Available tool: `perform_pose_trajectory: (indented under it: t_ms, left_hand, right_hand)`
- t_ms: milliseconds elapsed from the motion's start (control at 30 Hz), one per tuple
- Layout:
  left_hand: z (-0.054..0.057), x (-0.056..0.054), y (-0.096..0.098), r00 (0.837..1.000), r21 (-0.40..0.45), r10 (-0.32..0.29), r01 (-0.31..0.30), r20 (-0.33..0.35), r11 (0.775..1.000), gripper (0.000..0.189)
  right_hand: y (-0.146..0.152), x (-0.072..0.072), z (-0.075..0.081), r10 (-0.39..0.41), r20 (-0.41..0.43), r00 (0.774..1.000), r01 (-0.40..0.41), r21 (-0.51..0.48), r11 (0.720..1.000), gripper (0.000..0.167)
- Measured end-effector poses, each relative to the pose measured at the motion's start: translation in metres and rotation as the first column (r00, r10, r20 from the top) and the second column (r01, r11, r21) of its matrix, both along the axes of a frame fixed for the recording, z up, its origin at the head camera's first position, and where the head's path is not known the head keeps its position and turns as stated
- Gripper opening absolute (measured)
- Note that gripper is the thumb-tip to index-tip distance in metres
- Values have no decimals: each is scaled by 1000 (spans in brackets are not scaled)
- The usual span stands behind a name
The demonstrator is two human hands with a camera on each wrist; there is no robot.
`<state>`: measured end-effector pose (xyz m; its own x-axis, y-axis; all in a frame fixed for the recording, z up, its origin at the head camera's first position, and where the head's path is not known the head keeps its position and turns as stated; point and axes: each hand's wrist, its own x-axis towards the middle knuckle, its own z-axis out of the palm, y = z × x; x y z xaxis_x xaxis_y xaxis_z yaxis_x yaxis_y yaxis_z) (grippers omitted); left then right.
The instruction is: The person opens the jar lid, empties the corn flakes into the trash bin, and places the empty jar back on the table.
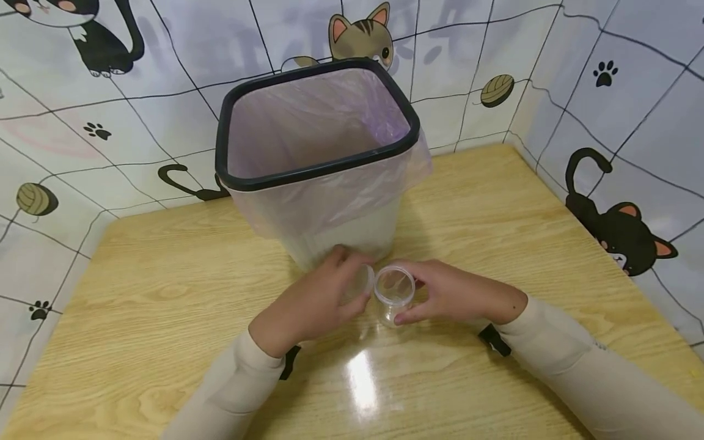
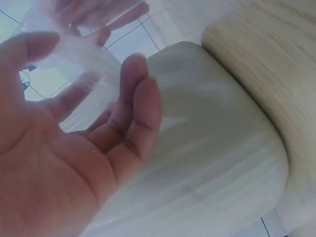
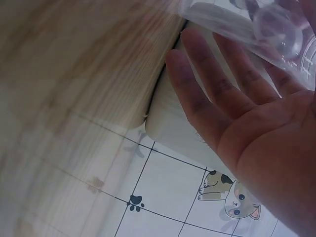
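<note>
My left hand (image 1: 324, 293) grips a clear round plastic piece (image 1: 359, 284), tilted so its round face turns toward the other hand. Fingers and thumb curl about its edge, and the palm hides part of it. A clear plastic jar (image 1: 394, 296) stands upright just to the right, low over the table. Around its right side curl the thumb and fingers of my right hand (image 1: 445, 290). The jar's rim and the round piece lie right beside each other. Part of the clear jar (image 3: 279, 34) shows above the fingers in the right wrist view.
A white bin (image 1: 352, 223) with a black rim and a pale purple liner (image 1: 308, 122) stands directly behind the hands. The wood-grain table (image 1: 165, 318) meets tiled walls (image 1: 181, 36) with cat pictures at the back and both sides.
</note>
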<state>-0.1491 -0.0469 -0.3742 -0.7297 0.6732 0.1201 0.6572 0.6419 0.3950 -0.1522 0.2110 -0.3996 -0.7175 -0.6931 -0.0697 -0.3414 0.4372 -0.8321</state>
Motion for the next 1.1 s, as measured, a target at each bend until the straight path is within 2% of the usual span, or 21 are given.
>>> perform_pose_trajectory:
  t_ms: [333, 600, 733, 933, 1100]
  left_hand:
    - [11, 3, 0, 991, 91, -7, 19, -136, 996, 47]
    - [10, 2, 0, 979, 166, -23, 57, -200, 984, 46]
    - [11, -1, 1, 971, 206, -16, 67, -240, 976, 47]
    - [12, 0, 2, 973, 242, -1, 58, -232, 968, 48]
    - [13, -2, 2, 972, 267, 8, 57, -236, 962, 49]
  right_hand:
    - [0, -1, 0, 12, -10, 1000, -12, 5, 1000, 66]
    - [-1, 0, 1, 16, 6, 1000, -16, 1, 1000, 64]
    - [-1, -1, 1, 7, -14, 1000, -7, 12, 1000, 63]
    - [-4, -1, -1, 23, -20, 1000, -24, -16, 1000, 63]
    - [-4, 1, 2, 8, -15, 1000, -8, 9, 1000, 64]
